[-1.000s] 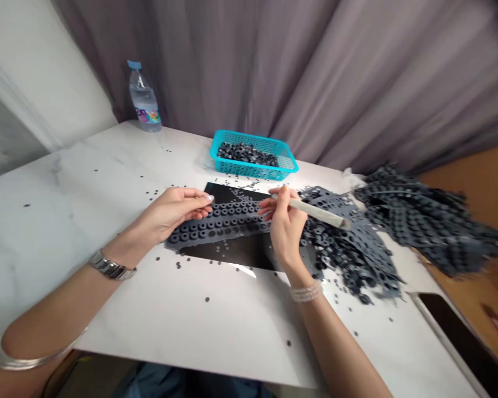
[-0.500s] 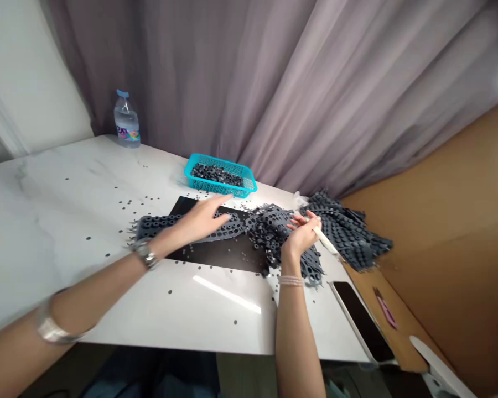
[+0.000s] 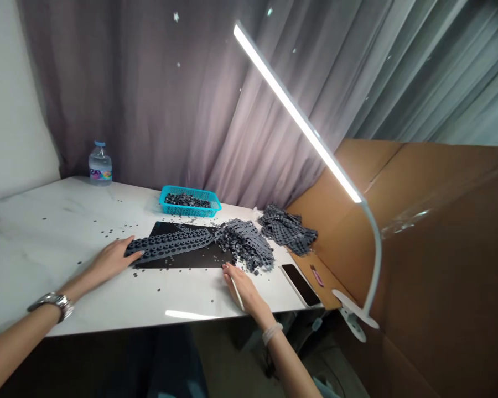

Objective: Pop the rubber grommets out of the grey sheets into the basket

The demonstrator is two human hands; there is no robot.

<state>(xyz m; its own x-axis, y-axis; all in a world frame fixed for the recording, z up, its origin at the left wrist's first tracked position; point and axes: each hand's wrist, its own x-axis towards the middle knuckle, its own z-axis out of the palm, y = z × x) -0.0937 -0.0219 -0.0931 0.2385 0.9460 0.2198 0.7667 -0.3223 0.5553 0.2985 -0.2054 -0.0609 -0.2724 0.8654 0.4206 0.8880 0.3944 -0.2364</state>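
Observation:
A grey rubber sheet strip full of round holes [image 3: 174, 246] lies across a black mat [image 3: 191, 260] on the white table. My left hand [image 3: 112, 261] is closed on the strip's left end, thumb on the near side and fingers on the far side. My right hand [image 3: 244, 287] holds a slim cream-coloured stick-like tool [image 3: 236, 293] at the mat's near right corner; its tip is too small to make out. Just beyond that hand is a heap of punched grey sheet and small black ring-shaped pieces [image 3: 249, 246].
A turquoise basket [image 3: 221, 209] of small black pieces stands behind the mat. More grey sheets [image 3: 288, 229] are piled at right. A phone [image 3: 301, 284], a pink-handled cutter [image 3: 316, 275], a clip-on lamp [image 3: 375, 260] and a water bottle [image 3: 100, 166] are around. Small dark discs litter the table.
My left hand has gone from above the strip to its left end and grips it. My right hand, with the tool, has come nearer and left from the heap. The view has tilted up, showing the lamp.

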